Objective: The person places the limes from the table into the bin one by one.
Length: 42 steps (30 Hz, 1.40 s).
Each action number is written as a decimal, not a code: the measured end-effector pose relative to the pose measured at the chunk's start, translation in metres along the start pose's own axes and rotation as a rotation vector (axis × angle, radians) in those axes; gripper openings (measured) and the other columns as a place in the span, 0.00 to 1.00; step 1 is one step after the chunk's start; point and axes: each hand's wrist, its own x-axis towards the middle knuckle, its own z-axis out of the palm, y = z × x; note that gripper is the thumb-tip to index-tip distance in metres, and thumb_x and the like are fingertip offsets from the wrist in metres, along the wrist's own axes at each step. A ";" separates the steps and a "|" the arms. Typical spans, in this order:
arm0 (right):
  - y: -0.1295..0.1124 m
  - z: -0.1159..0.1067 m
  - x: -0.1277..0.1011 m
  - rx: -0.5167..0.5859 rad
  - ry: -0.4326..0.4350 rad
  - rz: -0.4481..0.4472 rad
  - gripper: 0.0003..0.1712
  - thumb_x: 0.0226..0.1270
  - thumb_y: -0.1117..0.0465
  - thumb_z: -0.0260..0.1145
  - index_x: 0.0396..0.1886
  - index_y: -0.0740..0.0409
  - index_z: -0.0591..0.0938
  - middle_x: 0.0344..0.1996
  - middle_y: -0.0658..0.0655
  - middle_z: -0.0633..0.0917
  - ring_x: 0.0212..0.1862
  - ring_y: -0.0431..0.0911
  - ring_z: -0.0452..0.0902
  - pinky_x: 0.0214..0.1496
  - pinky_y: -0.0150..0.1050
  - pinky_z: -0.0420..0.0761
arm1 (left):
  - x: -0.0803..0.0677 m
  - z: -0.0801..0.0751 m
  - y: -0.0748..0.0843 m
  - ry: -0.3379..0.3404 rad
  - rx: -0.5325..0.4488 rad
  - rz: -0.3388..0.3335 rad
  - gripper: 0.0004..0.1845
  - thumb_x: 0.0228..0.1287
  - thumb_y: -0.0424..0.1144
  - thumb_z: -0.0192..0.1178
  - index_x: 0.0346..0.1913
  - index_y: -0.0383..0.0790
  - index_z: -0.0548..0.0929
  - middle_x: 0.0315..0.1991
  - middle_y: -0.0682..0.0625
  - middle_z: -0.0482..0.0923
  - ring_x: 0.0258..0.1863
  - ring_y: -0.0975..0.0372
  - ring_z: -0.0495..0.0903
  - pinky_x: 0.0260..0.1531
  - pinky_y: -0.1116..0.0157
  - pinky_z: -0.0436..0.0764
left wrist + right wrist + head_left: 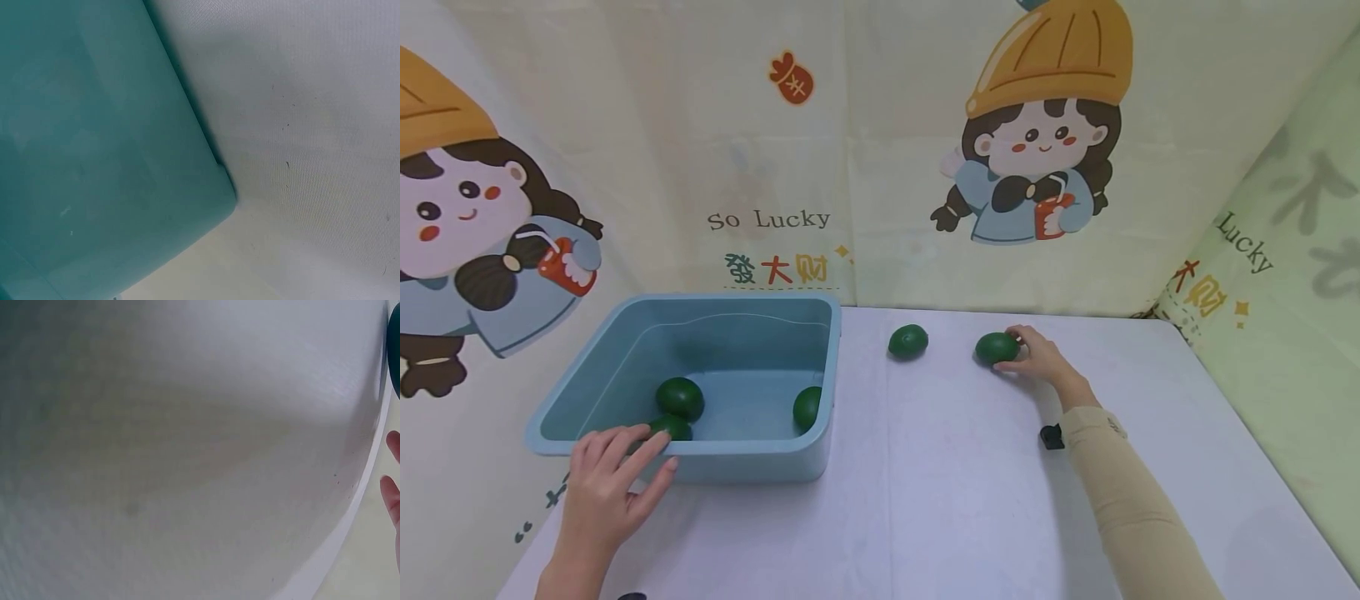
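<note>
Dark green fruit [995, 348] between thumb and fingers, long axis crosswise

Right of centre in the head view: the fruit lies on the white table [955, 492], long axis running nearly left to right. One rounded end points left; the other sits at the right hand [1039, 358]. Thumb on the near side, bent fingers at the upper right end, pinching the fruit between them; firmness of the hold cannot be told. Right wrist view: fingertips at the right edge, a sliver of dark green above them.

Second table fruit [908, 342] to its left, well apart, untouched. Long axis slightly slanted, lower left to upper right.

Blue bin [737, 447] at left centre holds three more. Rear-left fruit [680, 398] looks oblong, slanting gently down to the right. Near-left fruit [672, 427], just in front of it, is partly hidden by rim and fingers; axis unclear. Right bin fruit [807, 408] is cut off by the side wall; axis also unclear.

Left hand [610, 483], lower left: fingers loosely spread over the near rim, thumb apart, fingertips at the near-left fruit; contact cannot be told. Left wrist view: bin wall and pale cloth only.

Small black object [1052, 437] beside the right sleeve [1131, 492].
</note>
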 end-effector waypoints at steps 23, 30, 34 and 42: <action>-0.010 -0.004 -0.007 -0.095 0.089 -0.081 0.42 0.48 0.46 0.72 0.59 0.61 0.68 0.55 0.64 0.70 0.56 0.58 0.65 0.56 0.62 0.56 | 0.000 -0.002 0.000 -0.015 -0.009 -0.020 0.27 0.64 0.56 0.49 0.31 0.32 0.83 0.30 0.36 0.78 0.33 0.45 0.71 0.51 0.67 0.57; -0.016 -0.006 -0.008 -0.108 0.130 -0.100 0.42 0.47 0.47 0.72 0.59 0.61 0.68 0.55 0.65 0.70 0.56 0.58 0.65 0.58 0.60 0.55 | 0.000 -0.001 -0.001 -0.013 -0.009 -0.019 0.27 0.64 0.57 0.49 0.31 0.32 0.83 0.30 0.36 0.78 0.32 0.45 0.71 0.51 0.68 0.57; -0.021 -0.007 -0.009 -0.105 0.168 -0.128 0.40 0.47 0.49 0.73 0.57 0.61 0.69 0.55 0.65 0.71 0.56 0.58 0.65 0.57 0.61 0.54 | 0.000 0.000 0.000 -0.001 -0.011 -0.014 0.28 0.64 0.57 0.49 0.30 0.32 0.83 0.30 0.36 0.78 0.32 0.45 0.71 0.51 0.67 0.57; -0.027 -0.007 -0.009 -0.142 0.229 -0.171 0.39 0.46 0.49 0.74 0.56 0.60 0.70 0.56 0.63 0.72 0.61 0.57 0.61 0.57 0.61 0.55 | -0.002 0.001 0.001 0.012 -0.007 -0.005 0.29 0.64 0.57 0.48 0.30 0.31 0.82 0.29 0.35 0.78 0.32 0.44 0.70 0.50 0.67 0.57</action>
